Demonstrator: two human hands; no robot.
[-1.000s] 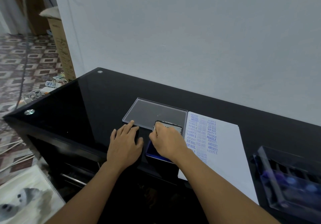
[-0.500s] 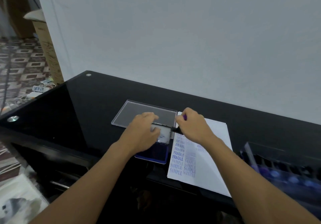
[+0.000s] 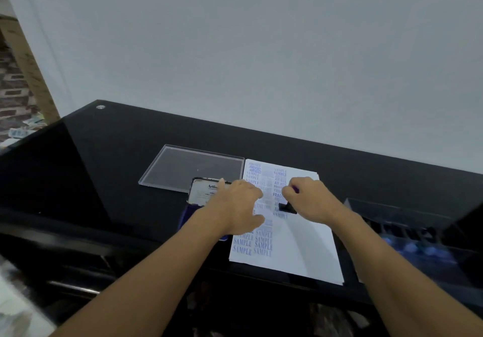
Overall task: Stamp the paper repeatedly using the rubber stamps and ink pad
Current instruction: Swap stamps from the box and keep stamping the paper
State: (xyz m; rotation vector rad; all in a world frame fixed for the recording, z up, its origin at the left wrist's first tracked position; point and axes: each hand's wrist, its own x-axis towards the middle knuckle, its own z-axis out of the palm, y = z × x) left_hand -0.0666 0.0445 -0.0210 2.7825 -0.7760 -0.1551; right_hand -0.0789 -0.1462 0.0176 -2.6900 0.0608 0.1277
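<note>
Hands meet over white paper (image 3: 300,253) lying at the near edge of a black glass bench (image 3: 104,166). The right hand (image 3: 311,200) keeps its grip clamped on a black rubber stamp (image 3: 287,208), set down mid-sheet among blue SAMPLE and FRAGILE marks. The left hand (image 3: 235,206), grip apart and fingers loose, rests on the sheet's left edge, partly covering the ink pad (image 3: 206,193), whose lid is open. A clear box (image 3: 418,232) sits at right; a clear plastic tray (image 3: 190,169) lies farther back, left.
</note>
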